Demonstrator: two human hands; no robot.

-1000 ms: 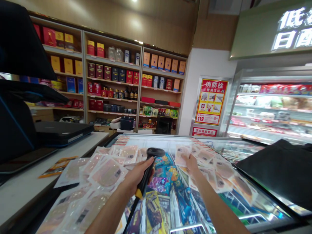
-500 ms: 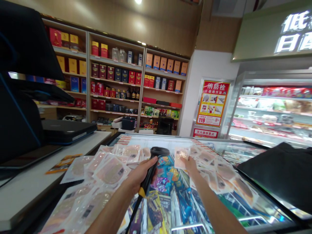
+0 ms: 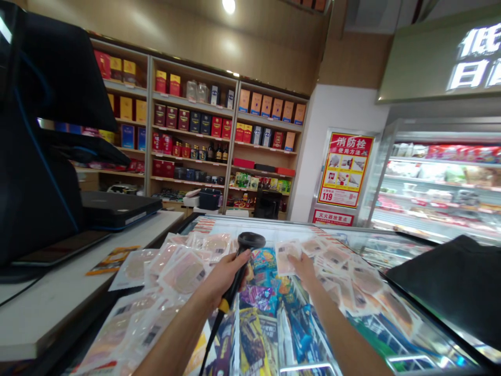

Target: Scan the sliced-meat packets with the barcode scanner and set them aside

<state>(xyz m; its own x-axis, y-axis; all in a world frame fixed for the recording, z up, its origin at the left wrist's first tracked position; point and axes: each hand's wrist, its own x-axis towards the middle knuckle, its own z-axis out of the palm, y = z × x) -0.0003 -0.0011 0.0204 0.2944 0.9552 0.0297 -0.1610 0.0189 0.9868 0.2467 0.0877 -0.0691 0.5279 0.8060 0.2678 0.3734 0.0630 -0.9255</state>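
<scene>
My left hand [image 3: 228, 278] is wrapped round the black handle of a barcode scanner [image 3: 250, 240], its head up and its cord hanging down toward me. In my right hand [image 3: 302, 267] is the edge of a flat, clear-wrapped package [image 3: 287, 256], pinched above the glass. Several similar packages [image 3: 183, 274] lie overlapping to the left of the scanner. More of these packages [image 3: 364, 279] are spread on the right, beside my right forearm. What exactly is inside the wrappers I cannot make out.
Beneath the glass top of the chest freezer [image 3: 289, 224] lie colourful ice-cream packs [image 3: 254, 334]. A white counter [image 3: 58, 292] with a dark monitor [image 3: 70, 73] stands at left. A black sheet-like item [image 3: 450, 287] rests at right. Shelves of boxes [image 3: 188, 122] line the back wall.
My view has shifted slightly, so the background sits a little further right. The scanner has moved slightly left relative to the packages. Both hands keep their hold.
</scene>
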